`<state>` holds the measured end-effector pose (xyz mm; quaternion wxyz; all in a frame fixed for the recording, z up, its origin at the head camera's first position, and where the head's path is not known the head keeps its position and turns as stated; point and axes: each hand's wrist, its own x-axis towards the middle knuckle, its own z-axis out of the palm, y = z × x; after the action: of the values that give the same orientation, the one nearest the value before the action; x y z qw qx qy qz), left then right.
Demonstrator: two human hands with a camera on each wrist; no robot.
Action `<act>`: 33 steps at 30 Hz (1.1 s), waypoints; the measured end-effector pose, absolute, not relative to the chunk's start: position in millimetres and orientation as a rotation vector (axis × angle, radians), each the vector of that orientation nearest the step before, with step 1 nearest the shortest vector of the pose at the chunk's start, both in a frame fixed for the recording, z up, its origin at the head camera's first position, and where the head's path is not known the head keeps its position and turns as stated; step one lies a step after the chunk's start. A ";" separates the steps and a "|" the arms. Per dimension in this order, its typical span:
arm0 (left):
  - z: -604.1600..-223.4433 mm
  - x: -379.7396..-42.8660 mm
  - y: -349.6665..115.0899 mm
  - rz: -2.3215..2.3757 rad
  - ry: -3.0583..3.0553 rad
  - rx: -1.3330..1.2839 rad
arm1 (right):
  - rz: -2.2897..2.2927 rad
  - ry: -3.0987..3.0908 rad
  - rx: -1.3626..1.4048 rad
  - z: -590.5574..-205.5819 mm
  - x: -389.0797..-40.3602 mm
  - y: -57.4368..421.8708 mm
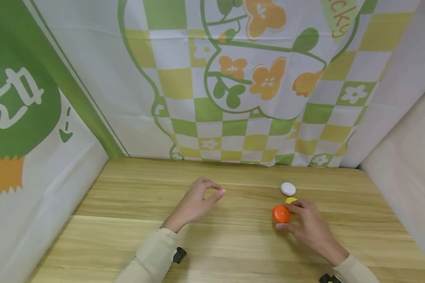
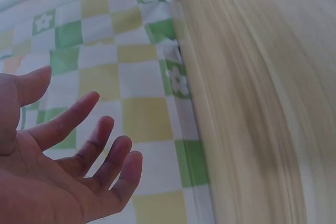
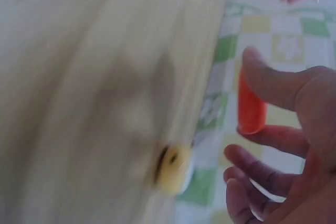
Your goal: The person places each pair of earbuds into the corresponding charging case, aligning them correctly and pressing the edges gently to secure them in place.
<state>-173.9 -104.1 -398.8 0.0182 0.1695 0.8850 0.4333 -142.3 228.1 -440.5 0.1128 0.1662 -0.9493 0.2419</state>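
Note:
My right hand (image 1: 309, 226) pinches a glossy orange-red round disc (image 1: 281, 214) between thumb and fingers. In the right wrist view that disc (image 3: 252, 109) appears edge-on, thick with rounded edges, raised off the table. A yellow round piece (image 1: 291, 200) lies just beyond it, partly hidden by the disc and fingers. Behind the yellow one is a white round piece (image 1: 288, 189), flat on the wood. Over the table's middle, my left hand (image 1: 196, 200) hovers with loosely bent fingers and holds nothing. The left wrist view shows its fingers (image 2: 97, 145) spread apart.
A wood-grain table (image 1: 233, 243) spans the work area. Along its back edge hangs a checkered curtain (image 1: 233, 129) with flowers. Fabric walls close in the left side (image 1: 67, 173) and the right side (image 1: 403, 157).

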 end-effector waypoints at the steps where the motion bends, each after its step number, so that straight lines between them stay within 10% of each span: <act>1: -399.6 -174.0 -107.2 1.343 2.752 0.511 | 0.673 -2.821 0.445 -442.7 -140.4 234.9; 33: -401.3 -182.5 -167.2 1.026 3.088 0.478 | 0.562 -2.968 0.255 -444.9 -144.0 270.8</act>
<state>-182.5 -167.2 -401.3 -0.0735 0.1449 0.9364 0.3111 -144.0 270.8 -444.9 0.0552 0.0841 -0.9776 0.1851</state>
